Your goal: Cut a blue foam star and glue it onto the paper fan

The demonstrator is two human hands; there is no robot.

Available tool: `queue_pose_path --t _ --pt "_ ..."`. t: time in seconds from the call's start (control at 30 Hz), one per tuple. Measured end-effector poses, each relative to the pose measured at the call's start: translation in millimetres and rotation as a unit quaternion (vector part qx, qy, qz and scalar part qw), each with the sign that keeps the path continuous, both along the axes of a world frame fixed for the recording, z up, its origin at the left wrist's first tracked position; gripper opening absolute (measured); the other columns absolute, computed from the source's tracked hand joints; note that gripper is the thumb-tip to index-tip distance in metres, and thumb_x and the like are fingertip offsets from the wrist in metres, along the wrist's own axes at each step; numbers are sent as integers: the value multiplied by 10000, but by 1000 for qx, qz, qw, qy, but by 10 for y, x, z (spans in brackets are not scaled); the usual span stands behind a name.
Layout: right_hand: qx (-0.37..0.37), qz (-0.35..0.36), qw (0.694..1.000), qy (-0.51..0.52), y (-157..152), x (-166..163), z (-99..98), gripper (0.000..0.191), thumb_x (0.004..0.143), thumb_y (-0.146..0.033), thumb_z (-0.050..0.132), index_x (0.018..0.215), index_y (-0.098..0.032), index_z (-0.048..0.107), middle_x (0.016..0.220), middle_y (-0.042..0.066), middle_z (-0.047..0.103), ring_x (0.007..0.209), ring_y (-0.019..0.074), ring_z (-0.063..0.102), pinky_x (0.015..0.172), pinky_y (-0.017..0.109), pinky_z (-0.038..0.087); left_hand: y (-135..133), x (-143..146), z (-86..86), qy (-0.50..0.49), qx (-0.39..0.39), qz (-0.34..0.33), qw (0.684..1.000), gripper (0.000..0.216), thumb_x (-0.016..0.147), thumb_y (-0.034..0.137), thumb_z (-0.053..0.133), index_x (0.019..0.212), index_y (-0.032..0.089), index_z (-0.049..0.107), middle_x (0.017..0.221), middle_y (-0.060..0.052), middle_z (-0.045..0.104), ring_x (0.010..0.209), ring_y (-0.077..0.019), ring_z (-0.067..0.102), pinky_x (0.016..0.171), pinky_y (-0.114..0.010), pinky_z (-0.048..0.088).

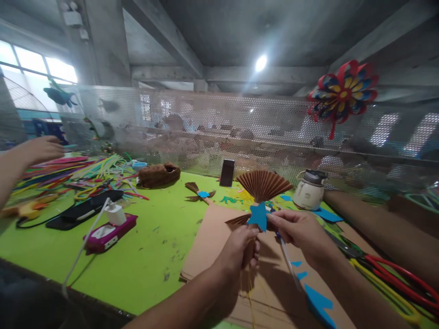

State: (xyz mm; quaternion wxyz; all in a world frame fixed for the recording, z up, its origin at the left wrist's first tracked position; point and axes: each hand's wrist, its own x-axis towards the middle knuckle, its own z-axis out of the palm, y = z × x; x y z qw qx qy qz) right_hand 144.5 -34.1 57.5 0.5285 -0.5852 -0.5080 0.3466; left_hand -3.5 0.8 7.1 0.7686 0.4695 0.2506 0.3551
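Note:
My left hand (240, 249) grips the lower stem of a brown pleated paper fan (263, 183), holding it upright above a brown cardboard sheet (212, 237). My right hand (299, 232) pinches a blue paper star (259, 215) against the fan's base. A thin white and blue tool (287, 261) also sits in this hand, pointing down. A second, smaller brown fan piece with a blue star (200, 192) lies on the green table (147, 256) behind.
Another person's hand (37, 150) reaches over a pile of coloured strips (85, 171) at far left. A phone (85, 209), a pink power bank with charger (109, 230), a brown pouch (158, 174), a white pot (310, 189), blue offcuts (317, 301) and scissors (387, 272) lie about. Mesh fence behind holds a pinwheel (343, 93).

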Motion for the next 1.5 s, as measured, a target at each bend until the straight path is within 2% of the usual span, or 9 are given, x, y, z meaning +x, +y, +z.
queue_pose_path --t 0.2,0.27,0.47,0.63,0.83,0.97,1.1,1.23,1.5 --pt "36 24 980 192 -74 331 93 268 627 -371 776 624 -147 630 411 -80 358 401 26 217 409 191 96 -77 -13 68 -10 -11 21 1000 302 682 369 494 921 185 497 593 37 441 474 -83 364 421 -196 221" --pt "26 33 978 205 -68 365 85 275 623 -371 781 627 -144 626 409 -84 348 393 20 200 404 193 73 -89 -10 70 -11 -6 25 1000 293 676 360 481 910 186 499 592 35 440 474 -85 366 419 -201 216" --pt "3 8 998 60 7 127 8 308 676 -434 717 653 -135 647 397 -61 408 398 44 273 406 208 146 -36 12 9 21 15 21 999 265 671 393 488 849 196 473 587 41 459 448 -79 369 427 -204 238" --pt "0 -12 1000 -3 -2 -4 -2 360 649 -489 686 636 -131 654 369 -64 385 399 52 250 415 226 112 -68 8 55 23 53 20 998 280 673 447 520 716 203 390 578 44 444 456 -77 385 437 -203 256" --pt "7 -10 1000 -28 -33 -46 7 362 661 -482 668 579 -134 615 401 -51 402 435 65 295 436 223 132 -158 -3 162 38 37 47 997 281 735 461 491 704 193 413 585 37 438 483 -78 380 458 -199 256" --pt "11 4 1000 -26 -37 -18 6 350 664 -475 671 596 -135 622 405 -53 391 446 77 311 453 226 167 -140 5 149 48 40 49 997 272 752 454 490 703 190 445 565 34 444 464 -82 375 451 -202 258" --pt "1 7 1000 -16 -42 31 -6 357 665 -484 672 686 -128 659 398 -71 370 427 65 244 445 228 131 -116 14 120 51 32 35 998 242 759 427 489 738 186 478 568 29 457 453 -82 373 435 -200 259" --pt "3 4 1000 -24 -53 12 3 355 667 -479 670 619 -128 639 400 -65 380 436 65 282 455 225 154 -115 30 97 44 56 39 997 236 777 417 454 714 190 459 540 39 431 422 -77 347 421 -200 248" --pt "33 2 998 -61 -38 -16 2 339 658 -468 668 626 -130 670 497 -13 522 464 86 351 458 230 236 -81 37 66 60 62 34 996 294 802 486 445 795 193 454 560 42 454 432 -78 371 418 -191 270"
